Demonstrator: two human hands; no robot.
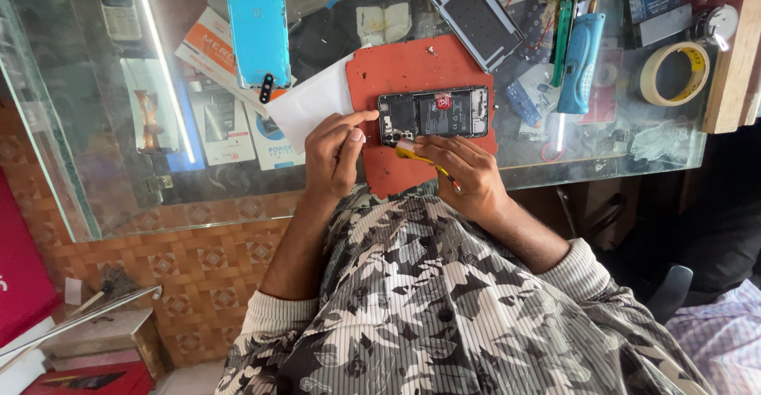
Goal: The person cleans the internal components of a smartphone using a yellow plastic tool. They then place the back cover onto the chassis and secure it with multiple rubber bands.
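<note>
At the bottom of the frame the person's patterned shirt fills the view, with both forearms running up toward the middle. The left hand [337, 157], just left of centre, has its fingers curled, and the index fingertip and thumb press against the left end of an opened phone [433, 114]; it grips nothing else. The right hand [460, 169], just right of centre, is closed around a yellow-handled tool [424, 160], whose tip touches the lower left edge of the phone.

The phone lies flat with its back off, battery and boards showing, in the middle of a red work mat [412, 70] on the glass tabletop [95, 181]. A white sheet [309, 106] sticks out from under the mat's left edge, beside the left hand.

Further up, in the upper left of the frame, a blue phone back cover [258, 22] rests on the glass with a small black camera strip [265, 88] at its lower end. At the top centre, a grey phone frame [472, 11] lies tilted, touching the mat's upper right corner. To its right stand a green tool [563, 30] and a blue cutter-like tool [581, 62]. In the upper right corner sits a roll of tape [674, 74], next to a wooden block [733, 66].
</note>
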